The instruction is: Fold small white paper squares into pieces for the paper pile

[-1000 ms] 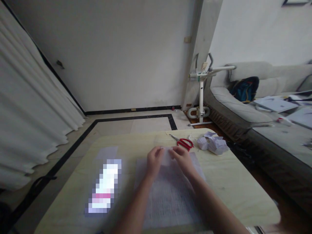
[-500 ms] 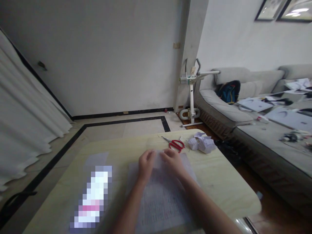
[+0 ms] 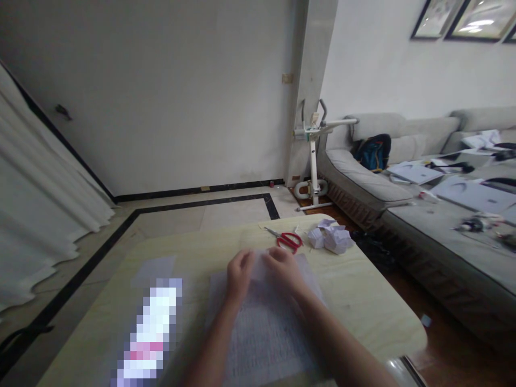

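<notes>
My left hand (image 3: 240,273) and my right hand (image 3: 284,269) are close together over the middle of the table, fingers pinched. Between them they hold the top of a pale piece of paper (image 3: 259,269). Beneath the hands a large sheet of paper (image 3: 266,338), covered in rows of writing, lies on the table; whether the held piece is part of it I cannot tell. Just beyond my right hand lie red-handled scissors (image 3: 289,242), their blades pointing away to the left. Crumpled paper (image 3: 336,238) sits to their right.
The light wooden table (image 3: 371,301) has rounded corners. A blank slip of paper (image 3: 155,269) and a pixelated bright object (image 3: 155,322) lie on its left. Beyond the right edge stand a grey sofa (image 3: 363,177) with a backpack (image 3: 373,152) and a white exercise machine (image 3: 313,156).
The view has shifted slightly, so the room and table items sit a little farther left. Both hands keep their pinch on the paper with hardly any movement.
</notes>
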Motion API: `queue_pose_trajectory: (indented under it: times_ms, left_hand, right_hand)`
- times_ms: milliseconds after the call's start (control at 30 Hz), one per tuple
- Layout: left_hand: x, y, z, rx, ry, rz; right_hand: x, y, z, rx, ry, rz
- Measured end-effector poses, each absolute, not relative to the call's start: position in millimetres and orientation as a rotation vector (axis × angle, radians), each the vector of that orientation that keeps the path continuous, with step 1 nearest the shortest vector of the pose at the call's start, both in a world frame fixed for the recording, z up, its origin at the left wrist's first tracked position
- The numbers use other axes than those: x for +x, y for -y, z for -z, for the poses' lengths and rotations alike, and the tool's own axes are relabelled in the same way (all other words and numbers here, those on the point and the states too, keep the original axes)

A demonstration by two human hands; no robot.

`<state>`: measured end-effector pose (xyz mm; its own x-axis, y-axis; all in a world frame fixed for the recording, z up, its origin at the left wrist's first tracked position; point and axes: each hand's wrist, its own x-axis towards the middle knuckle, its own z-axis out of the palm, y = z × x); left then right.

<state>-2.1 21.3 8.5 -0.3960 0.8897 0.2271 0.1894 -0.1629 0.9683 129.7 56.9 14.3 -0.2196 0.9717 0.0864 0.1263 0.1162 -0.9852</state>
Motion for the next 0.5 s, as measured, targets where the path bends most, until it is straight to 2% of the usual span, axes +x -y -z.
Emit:
queue_pose_trajectory:
  times_ms: [500]
  left_hand:
    - [-3.1,-23.1,-13.0,1.245,-1.545,-1.593]
  right_hand:
    - [130.4,-60.6,-7.4,-1.048,1.493,-1.285]
